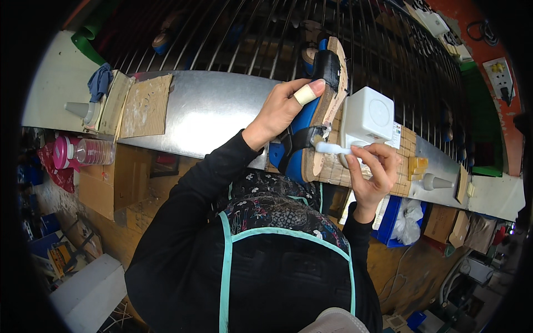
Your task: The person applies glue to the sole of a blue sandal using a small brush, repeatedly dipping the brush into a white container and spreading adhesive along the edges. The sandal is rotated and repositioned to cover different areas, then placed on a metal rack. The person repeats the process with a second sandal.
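My left hand (pixel 280 110), with a pale wrap around its thumb, grips an upended sandal (pixel 328 114) by its upper. Black straps cross the blue form inside the sandal, and its tan underside is turned to the right. In my right hand (pixel 376 172) a slim white brush (pixel 332 148) is pinched between thumb and fingers. The brush's tip meets or nearly meets the sandal's lower sole edge; its bristles are hard to make out. Just beyond the brush stands a white plastic container (pixel 371 114).
A metal worktop (pixel 208 111) runs along a rack of metal bars (pixel 222 47) with more shoes behind it. Cardboard (pixel 145 105) lies at left. To the right are a yellow block (pixel 417 165), a grey cone (pixel 437 182) and a blue bin (pixel 385 225) holding clear plastic.
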Tool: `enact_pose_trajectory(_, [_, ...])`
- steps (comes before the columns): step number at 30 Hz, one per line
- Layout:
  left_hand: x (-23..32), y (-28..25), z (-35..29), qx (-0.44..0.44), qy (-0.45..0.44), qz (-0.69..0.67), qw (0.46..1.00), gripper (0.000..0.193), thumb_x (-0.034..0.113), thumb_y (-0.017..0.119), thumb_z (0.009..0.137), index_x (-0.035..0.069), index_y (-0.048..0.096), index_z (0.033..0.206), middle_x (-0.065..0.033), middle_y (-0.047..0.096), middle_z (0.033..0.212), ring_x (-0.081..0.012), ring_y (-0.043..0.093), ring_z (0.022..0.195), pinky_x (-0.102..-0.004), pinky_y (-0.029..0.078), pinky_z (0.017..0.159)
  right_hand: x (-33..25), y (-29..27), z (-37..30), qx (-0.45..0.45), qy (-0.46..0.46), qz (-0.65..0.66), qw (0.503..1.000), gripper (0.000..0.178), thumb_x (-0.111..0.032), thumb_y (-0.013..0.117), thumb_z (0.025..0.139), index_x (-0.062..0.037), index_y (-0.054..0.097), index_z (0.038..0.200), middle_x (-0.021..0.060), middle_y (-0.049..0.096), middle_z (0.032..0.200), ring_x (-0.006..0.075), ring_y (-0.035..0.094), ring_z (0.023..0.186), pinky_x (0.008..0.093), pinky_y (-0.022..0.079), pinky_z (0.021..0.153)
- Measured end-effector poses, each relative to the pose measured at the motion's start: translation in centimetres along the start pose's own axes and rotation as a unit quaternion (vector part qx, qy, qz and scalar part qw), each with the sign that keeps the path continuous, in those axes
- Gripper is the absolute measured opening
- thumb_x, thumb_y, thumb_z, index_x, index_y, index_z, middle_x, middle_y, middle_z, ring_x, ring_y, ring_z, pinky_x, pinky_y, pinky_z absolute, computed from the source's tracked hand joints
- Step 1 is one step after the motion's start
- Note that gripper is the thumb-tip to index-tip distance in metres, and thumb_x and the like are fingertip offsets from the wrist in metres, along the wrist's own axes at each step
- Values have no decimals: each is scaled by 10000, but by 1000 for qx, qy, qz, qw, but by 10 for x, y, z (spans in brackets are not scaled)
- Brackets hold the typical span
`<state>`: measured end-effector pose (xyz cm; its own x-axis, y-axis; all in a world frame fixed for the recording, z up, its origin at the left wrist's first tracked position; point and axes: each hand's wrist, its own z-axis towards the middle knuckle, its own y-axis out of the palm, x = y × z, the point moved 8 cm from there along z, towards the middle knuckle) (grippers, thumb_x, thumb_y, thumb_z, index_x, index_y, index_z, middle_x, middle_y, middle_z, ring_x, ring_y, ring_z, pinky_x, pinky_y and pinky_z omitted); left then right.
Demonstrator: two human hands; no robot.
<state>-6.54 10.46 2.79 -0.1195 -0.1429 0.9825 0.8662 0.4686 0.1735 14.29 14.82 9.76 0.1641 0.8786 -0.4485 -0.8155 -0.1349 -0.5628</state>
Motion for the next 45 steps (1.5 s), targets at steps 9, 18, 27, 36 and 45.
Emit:
enact_pose_trajectory(9, [6,0,0,2,18,6,1000,676,583,576,876,-65,663,1046,-119,667,833,-137,632,747,-243,496,658,3,-2,6,39,45,-11,998,240,-107,832,671,-114,755,898,3,603,835,145,530,782,291,322,749])
enact_pose_trajectory(18, [8,0,3,0,24,25,999,671,576,577,875,-66,661,1050,-138,673,832,-153,648,739,-254,507,651,6,3,7,-45,58,15,997,223,-103,822,671,-110,751,883,-4,603,836,132,490,707,290,306,716])
enact_pose_trajectory(27, [8,-1,3,8,15,28,999,678,587,563,877,-63,660,1042,-124,670,843,-138,632,749,-246,495,662,7,3,-1,-61,45,24,997,221,-92,819,670,-100,751,880,4,599,840,127,500,714,287,325,712])
enact_pose_trajectory(36, [2,12,-4,-38,-21,-69,997,611,548,516,934,-32,633,1084,-66,652,927,-101,589,831,-234,463,758,33,-8,22,112,125,85,982,162,-56,782,757,-20,737,908,50,584,902,89,529,713,230,421,570])
enact_pose_trajectory(45, [-6,16,-7,-44,-73,-159,984,690,607,483,924,-39,585,1143,-118,669,1000,-132,658,845,-245,532,734,34,11,31,11,144,198,970,115,-59,764,780,-26,750,889,25,574,856,82,530,709,208,412,566])
